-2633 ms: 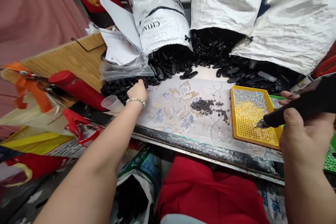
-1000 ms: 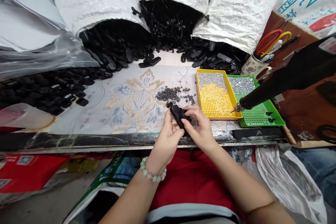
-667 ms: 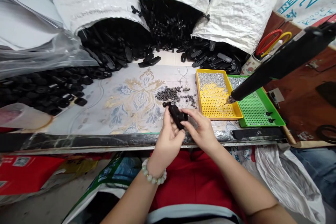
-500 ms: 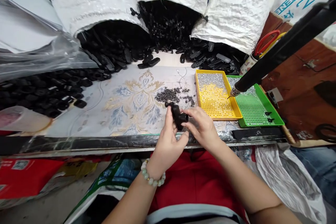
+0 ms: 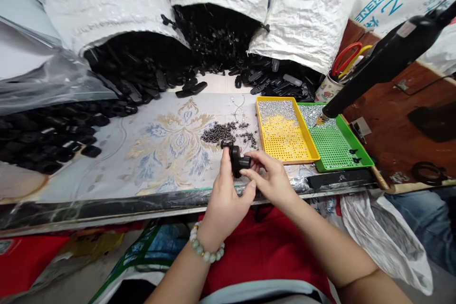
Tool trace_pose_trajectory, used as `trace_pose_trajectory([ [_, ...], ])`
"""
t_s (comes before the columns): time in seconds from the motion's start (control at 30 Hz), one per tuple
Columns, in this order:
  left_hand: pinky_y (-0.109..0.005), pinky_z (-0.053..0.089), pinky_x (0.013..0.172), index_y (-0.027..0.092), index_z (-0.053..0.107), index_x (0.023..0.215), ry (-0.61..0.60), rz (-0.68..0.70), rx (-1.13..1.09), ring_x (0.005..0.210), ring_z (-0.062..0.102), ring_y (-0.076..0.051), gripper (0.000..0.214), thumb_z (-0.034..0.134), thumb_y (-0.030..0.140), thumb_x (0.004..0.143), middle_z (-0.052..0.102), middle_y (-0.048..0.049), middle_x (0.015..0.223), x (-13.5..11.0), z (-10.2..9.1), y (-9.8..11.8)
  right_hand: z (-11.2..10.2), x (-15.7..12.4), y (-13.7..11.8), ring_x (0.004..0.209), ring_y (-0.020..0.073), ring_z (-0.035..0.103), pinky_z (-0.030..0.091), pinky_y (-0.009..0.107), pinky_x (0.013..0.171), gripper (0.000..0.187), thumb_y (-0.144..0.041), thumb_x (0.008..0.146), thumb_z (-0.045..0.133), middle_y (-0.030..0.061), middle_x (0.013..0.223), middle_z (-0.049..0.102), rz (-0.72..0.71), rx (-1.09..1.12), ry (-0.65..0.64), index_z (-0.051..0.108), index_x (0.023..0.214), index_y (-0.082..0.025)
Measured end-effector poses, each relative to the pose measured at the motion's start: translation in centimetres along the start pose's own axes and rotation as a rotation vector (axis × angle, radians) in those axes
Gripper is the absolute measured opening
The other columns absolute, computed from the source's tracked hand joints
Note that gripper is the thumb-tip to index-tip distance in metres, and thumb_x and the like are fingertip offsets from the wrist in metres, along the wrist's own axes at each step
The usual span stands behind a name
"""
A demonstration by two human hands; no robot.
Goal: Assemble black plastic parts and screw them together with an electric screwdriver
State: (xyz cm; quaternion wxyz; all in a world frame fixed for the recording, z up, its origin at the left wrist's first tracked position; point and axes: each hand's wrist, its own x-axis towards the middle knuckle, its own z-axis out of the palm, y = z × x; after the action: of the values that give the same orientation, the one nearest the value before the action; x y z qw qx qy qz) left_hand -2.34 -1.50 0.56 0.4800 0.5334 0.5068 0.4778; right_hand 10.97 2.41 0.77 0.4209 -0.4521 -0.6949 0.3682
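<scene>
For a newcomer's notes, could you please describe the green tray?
Find the patterned board, with white woven sacks behind it. At its right end sit two perforated trays; the green tray is right of the yellow tray, with two small black pieces near its edge.

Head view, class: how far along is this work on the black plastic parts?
Looks done: a small heap of dark pieces lies on the patterned board. In hand: the left hand and right hand hold one black part. Left: white woven sacks hold many more.
</scene>
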Motion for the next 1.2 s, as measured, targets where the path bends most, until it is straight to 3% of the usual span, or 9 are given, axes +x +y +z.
trace_pose_trajectory([
  [0.13,-0.046,0.025,0.113,0.021,0.018,0.146,0.002,0.078,0.098,0.137,0.03,-0.029,0.085,0.065,0.024,0.075,0.03,-0.0139,0.15,0.0,0.4,0.4,-0.2,-0.3,-0.1,0.067,0.0115,0.052,0.046,0.025,0.062,0.025,-0.035,0.075,0.067,0.0001,0.077,0.057,0.211,0.273,-0.044,0.061,0.095,-0.022],
  [0.47,-0.044,0.023,0.114,0.017,0.025,0.143,-0.039,0.279,0.362,0.137,0.031,-0.03,0.077,0.059,0.015,0.074,0.034,-0.0142,0.148,0.2,0.2,0.3,-0.8,-0.8,-0.5,0.055,0.0081,0.039,0.033,0.021,0.051,0.021,-0.038,0.076,0.063,-0.0047,0.06,0.042,0.322,0.338,-0.085,0.056,0.077,-0.018],
  [0.6,-0.044,0.029,0.111,0.017,0.029,0.142,-0.071,0.304,0.447,0.132,0.039,-0.031,0.072,0.057,0.014,0.075,0.041,-0.0143,0.144,0.5,-0.3,-0.6,-1.3,-0.5,-0.6,0.053,0.0074,0.038,0.029,0.021,0.049,0.03,-0.044,0.078,0.061,-0.0044,0.058,0.044,0.309,0.094,-0.16,0.053,0.069,-0.017],
  [0.73,-0.049,0.039,0.102,0.019,0.034,0.138,-0.038,0.173,0.44,0.118,0.053,-0.033,0.069,0.063,0.024,0.075,0.052,-0.0161,0.134,0.8,-0.5,-0.9,-1.4,-0.9,-1.4,0.05,0.0087,0.041,0.028,0.024,0.048,0.043,-0.056,0.08,0.054,-0.0017,0.054,0.05,0.22,-0.253,-0.243,0.054,0.064,-0.016],
  [0.83,-0.044,0.045,0.096,0.022,0.033,0.136,-0.013,0.002,0.154,0.11,0.06,-0.029,0.071,0.067,0.029,0.074,0.057,-0.0145,0.127,0.9,0.0,-0.7,-2.8,-2.1,-2.7,0.06,0.0146,0.054,0.04,0.029,0.055,0.036,-0.052,0.081,0.056,0.0042,0.067,0.062,-0.036,-0.482,-0.097,0.063,0.085,-0.018],
  [0.93,-0.036,0.051,0.086,0.023,0.034,0.129,-0.044,-0.185,-0.233,0.098,0.065,-0.022,0.062,0.066,0.033,0.076,0.059,-0.013,0.124,1.3,0.9,-0.2,-6.0,-2.4,-3.9,0.092,0.0203,0.06,0.049,0.034,0.077,0.039,-0.032,0.08,0.064,0.006,0.098,0.064,-0.384,-0.519,0.42,0.053,0.117,-0.03],
  [1.0,-0.032,0.054,0.076,0.022,0.039,0.121,-0.09,-0.287,-0.389,0.086,0.068,-0.018,0.054,0.066,0.036,0.077,0.059,-0.0128,0.123,1.7,1.4,0.1,-8.1,-0.9,-4.2,0.107,0.0215,0.055,0.049,0.035,0.083,0.049,-0.03,0.08,0.064,0.0058,0.111,0.058,-0.423,-0.437,0.781,0.045,0.125,-0.035],
  [1.03,-0.029,0.054,0.071,0.022,0.041,0.119,-0.118,-0.327,-0.429,0.082,0.068,-0.017,0.051,0.066,0.038,0.077,0.059,-0.0127,0.123,1.9,1.6,0.2,-8.9,0.3,-4.2,0.109,0.0215,0.054,0.05,0.035,0.082,0.049,-0.034,0.082,0.061,0.0063,0.114,0.056,-0.387,-0.361,0.821,0.042,0.127,-0.035],
  [1.2,-0.023,0.053,0.063,0.019,0.046,0.114,-0.183,-0.432,-0.447,0.079,0.068,-0.015,0.046,0.066,0.038,0.077,0.061,-0.0111,0.12,2.4,1.7,0.4,-11.6,6.6,-2.7,0.08,0.0122,0.063,0.051,0.026,0.063,0.045,-0.048,0.083,0.053,0.0038,0.101,0.058,-0.216,-0.071,0.595,0.046,0.122,-0.028],
])
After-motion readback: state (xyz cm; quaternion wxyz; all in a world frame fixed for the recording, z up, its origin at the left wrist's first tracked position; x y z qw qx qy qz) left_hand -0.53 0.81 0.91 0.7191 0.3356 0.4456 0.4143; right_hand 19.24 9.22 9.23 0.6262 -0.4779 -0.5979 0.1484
